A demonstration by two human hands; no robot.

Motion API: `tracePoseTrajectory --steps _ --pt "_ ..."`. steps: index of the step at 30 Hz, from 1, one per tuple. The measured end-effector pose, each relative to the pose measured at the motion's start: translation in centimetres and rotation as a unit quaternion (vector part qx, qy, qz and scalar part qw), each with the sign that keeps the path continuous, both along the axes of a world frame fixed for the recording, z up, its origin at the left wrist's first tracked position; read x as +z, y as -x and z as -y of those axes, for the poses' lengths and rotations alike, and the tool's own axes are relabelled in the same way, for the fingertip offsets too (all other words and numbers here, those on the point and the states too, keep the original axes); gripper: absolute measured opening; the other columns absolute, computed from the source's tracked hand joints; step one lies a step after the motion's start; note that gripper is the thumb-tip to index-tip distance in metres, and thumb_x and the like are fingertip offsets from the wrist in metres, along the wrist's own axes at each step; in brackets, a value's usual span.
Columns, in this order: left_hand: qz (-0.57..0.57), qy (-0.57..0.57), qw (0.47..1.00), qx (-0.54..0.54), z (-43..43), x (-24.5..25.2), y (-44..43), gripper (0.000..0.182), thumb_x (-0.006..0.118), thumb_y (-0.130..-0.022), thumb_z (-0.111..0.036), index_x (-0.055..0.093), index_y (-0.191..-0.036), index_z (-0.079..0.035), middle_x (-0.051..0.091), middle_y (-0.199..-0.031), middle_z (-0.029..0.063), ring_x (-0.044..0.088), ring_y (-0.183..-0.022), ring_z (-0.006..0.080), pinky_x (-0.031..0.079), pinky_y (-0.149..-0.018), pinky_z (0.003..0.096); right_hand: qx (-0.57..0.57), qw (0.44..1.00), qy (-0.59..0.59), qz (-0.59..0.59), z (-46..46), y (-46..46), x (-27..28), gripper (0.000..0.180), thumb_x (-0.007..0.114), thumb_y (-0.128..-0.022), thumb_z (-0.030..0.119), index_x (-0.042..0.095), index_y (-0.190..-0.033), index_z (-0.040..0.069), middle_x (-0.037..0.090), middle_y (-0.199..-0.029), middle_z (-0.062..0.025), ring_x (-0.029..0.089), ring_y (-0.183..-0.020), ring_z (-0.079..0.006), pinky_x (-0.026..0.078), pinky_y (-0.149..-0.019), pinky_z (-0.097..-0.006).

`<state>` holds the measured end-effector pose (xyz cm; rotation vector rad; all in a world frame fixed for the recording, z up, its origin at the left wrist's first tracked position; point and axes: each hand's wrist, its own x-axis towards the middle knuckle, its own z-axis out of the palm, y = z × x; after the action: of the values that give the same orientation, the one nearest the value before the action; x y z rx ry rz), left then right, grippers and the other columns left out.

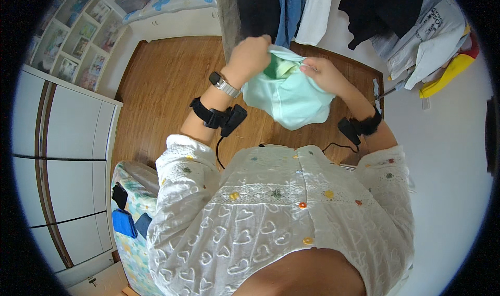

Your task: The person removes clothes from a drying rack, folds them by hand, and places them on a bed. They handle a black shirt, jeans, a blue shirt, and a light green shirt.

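A mint-green cloth garment (289, 104) hangs in front of me over the floor. My left hand (252, 57) grips the left side of its upper edge, and that hand is slightly blurred. On the right side of the same edge, my right hand (318, 71) pinches the fabric between thumb and fingers. The edge is held apart, so a darker green and pale inside shows between my hands. What kind of garment it is, I cannot tell. A watch (224, 85) sits on my left wrist, and black straps with small devices are on both forearms.
Trousers (259, 10) and other clothes hang ahead; more garments (425, 34) hang at the right wall. Wood floor (168, 85) lies below. On the left are a white wardrobe (74, 132) and photo shelves (80, 38). Folded blue cloth (124, 222) rests on a floral-covered bed (129, 253).
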<state>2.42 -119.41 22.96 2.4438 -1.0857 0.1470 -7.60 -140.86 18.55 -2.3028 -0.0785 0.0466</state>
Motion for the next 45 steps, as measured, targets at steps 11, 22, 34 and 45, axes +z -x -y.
tracePoseTrajectory --steps 11,22,34,45 --pt "-0.113 0.190 0.971 -0.092 1.3 0.8 3.9 0.020 0.053 -0.074 -0.004 0.059 -0.093 -0.002 0.063 -0.081 0.0223 0.061 -0.078 0.0391 0.048 -0.072 0.0435 -0.055 0.994 -0.088 -0.021 -7.3 -2.0 -6.6 0.033 0.058 -0.086 0.027 0.063 -0.105 0.001 0.065 -0.101 -0.0151 0.062 -0.093 -0.0251 0.047 -0.080 -0.0365" --pt "-0.104 0.017 0.994 0.028 -3.3 -1.3 -3.7 0.019 0.058 -0.070 -0.011 0.065 -0.085 0.000 0.065 -0.082 0.0222 0.063 -0.080 0.0377 0.049 -0.071 0.0408 0.280 0.823 0.434 0.235 -4.7 6.1 8.1 0.046 0.059 -0.084 0.026 0.050 -0.124 0.005 0.059 -0.106 -0.0203 0.062 -0.078 -0.0309 0.050 -0.073 -0.0350" --pt "-0.192 0.223 0.954 -0.060 -0.5 0.2 -2.6 0.015 0.063 -0.067 -0.003 0.060 -0.081 0.000 0.058 -0.065 0.0059 0.055 -0.062 0.0159 0.045 -0.060 0.0286 0.142 0.832 0.509 -0.168 -5.8 0.2 7.9 0.043 0.046 -0.085 0.033 0.069 -0.080 -0.003 0.067 -0.081 -0.0167 0.065 -0.077 -0.0305 0.051 -0.067 -0.0384" --pt "-0.459 0.281 0.814 -0.220 -0.5 0.3 0.6 0.031 0.057 -0.088 -0.013 0.050 -0.118 -0.005 0.049 -0.117 0.0052 0.046 -0.109 0.0152 0.039 -0.094 0.0290 0.184 0.946 -0.046 -0.263 -2.3 -6.9 9.6 0.049 0.051 -0.085 0.048 0.067 -0.086 0.002 0.064 -0.080 -0.0076 0.057 -0.067 -0.0151 0.047 -0.065 -0.0302"
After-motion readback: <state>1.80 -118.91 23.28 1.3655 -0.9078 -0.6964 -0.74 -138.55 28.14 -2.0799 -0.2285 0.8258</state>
